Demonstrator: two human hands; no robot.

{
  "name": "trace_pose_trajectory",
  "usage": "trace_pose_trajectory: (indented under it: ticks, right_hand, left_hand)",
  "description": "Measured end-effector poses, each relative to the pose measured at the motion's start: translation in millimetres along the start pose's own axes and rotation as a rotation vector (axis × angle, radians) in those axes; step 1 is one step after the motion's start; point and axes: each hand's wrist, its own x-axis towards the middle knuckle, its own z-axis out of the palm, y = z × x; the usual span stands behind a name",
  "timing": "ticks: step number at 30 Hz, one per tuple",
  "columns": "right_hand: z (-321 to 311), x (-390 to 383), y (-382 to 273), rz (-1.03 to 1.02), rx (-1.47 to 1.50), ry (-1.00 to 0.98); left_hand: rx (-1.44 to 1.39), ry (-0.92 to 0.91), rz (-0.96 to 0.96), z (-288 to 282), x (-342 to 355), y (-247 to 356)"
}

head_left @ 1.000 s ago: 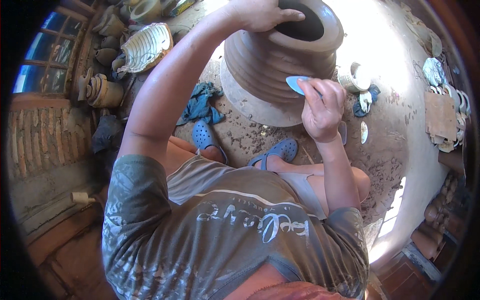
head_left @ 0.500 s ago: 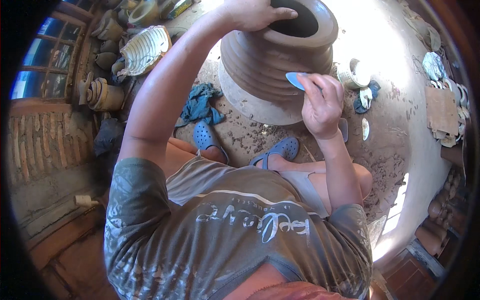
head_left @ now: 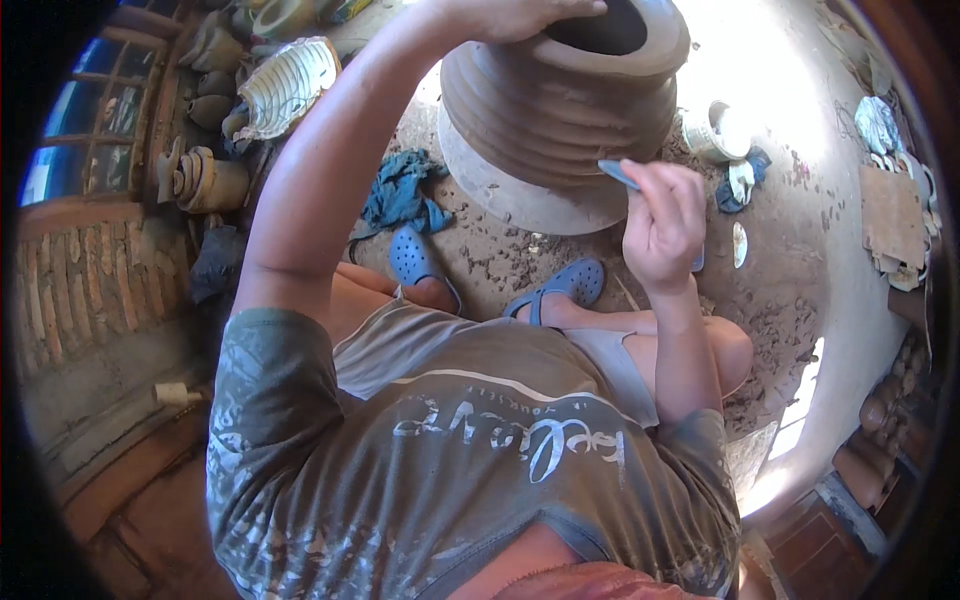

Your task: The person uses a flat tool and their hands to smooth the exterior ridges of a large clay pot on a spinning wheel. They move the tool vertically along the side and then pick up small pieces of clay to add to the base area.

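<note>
A large grey-brown clay pot [head_left: 560, 115] with ridged walls and a thick rim stands on a pale round base [head_left: 490, 195] in front of me. At the pot's mouth, my left hand [head_left: 510, 16] lies by the rim with a finger stretched out over the dark opening. The frame's upper edge cuts off part of that hand. My right hand [head_left: 665, 225] pinches a thin blue scraper [head_left: 618, 173] between thumb and fingers. The scraper's tip lies over the pot's lower right wall in view; whether it touches the clay I cannot tell.
Between the base and my blue clogs [head_left: 556, 290] lie clay crumbs and a teal cloth [head_left: 405, 190]. A whitish bucket [head_left: 708, 135] stands right of the pot, with rags beside it. Stacked pottery [head_left: 210, 182] and a ribbed pale piece [head_left: 290, 88] are at the left.
My right hand has shifted slightly right and down with the scraper, which now shows more edge-on. My left hand sits a little higher in view.
</note>
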Motion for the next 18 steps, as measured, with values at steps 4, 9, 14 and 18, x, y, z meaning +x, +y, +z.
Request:
trace_pose_trajectory:
  ticks: [4, 9, 14, 18]
  right_hand:
    - [13, 23, 15, -0.098, -0.026, 0.109]
    - [26, 23, 28, -0.158, -0.084, 0.125]
    - [30, 16, 32, -0.202, -0.085, 0.125]
    - [29, 17, 29, -0.214, -0.097, 0.155]
  left_hand:
    - [0.03, 0.008, 0.0, -4, -1, 1]
    - [0.021, -0.02, -0.03, -7, 0, 4]
    - [0.021, 0.006, -0.026, -3, 0, 2]
    - [0.013, 0.021, 0.0, -1, -1, -1]
